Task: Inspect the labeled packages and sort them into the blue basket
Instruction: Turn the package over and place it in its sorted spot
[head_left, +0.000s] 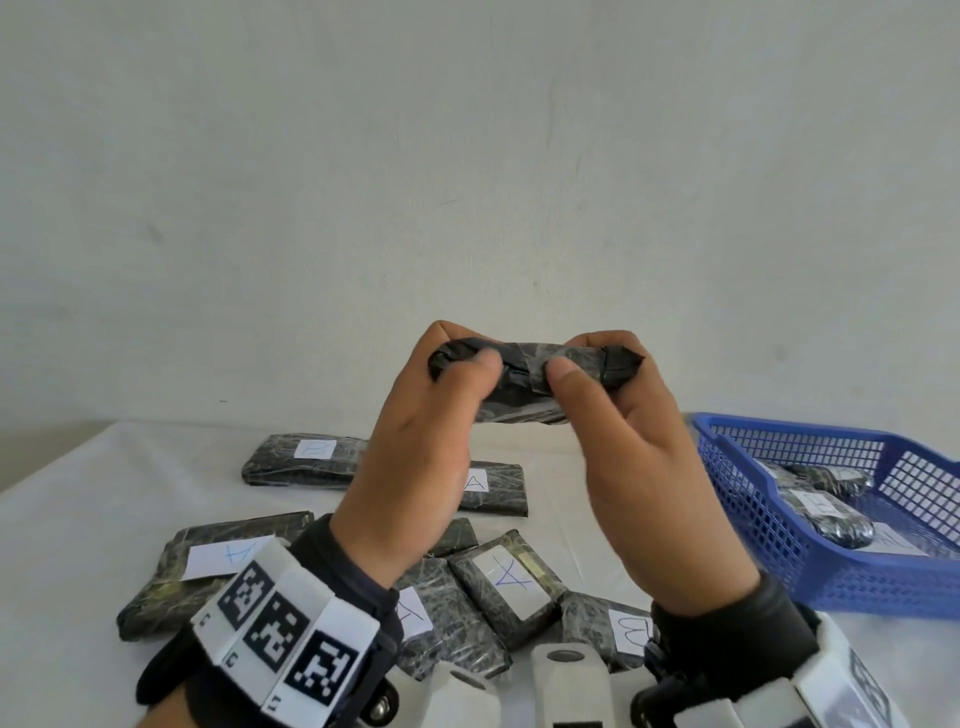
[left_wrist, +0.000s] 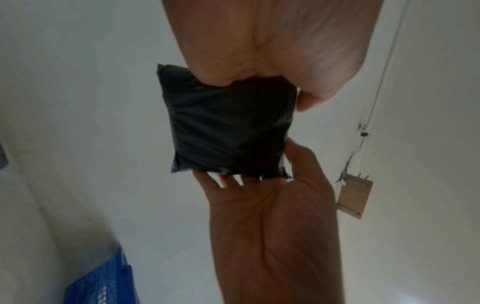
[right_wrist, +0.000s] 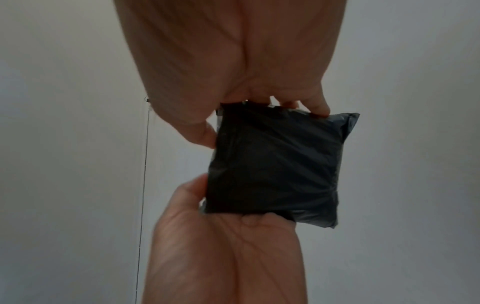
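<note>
Left hand (head_left: 410, 462): it pinches the left end of the black wrapped package (head_left: 530, 382), thumb in front and fingers curled behind.
Right hand (head_left: 660, 467): it pinches the right end of the same package the same way.
Where the package is: up in the air in the middle of the head view, well above the counter (head_left: 67, 525) and left of the blue basket (head_left: 810, 566).
Its label: I can't see one on the sides that show, and both wrist views show only plain dark wrap.
What could go wrong: the wrap looks slick and only the ends are held, so I think it could slip and drop onto the pile below.
Another slip-up: with no letter showing, it might go in the basket when it should not.
One more: a quick swing to the right could bump the basket rim.
Basket: at the right edge of the head view, holding a few dark wrapped packages; I can't read their white labels.
Counter: more packages lie at the bottom of the head view, such as an "A" package (head_left: 506, 582), a "B" package (head_left: 618, 631), and another "B" one (head_left: 306, 460) farther back.
</note>
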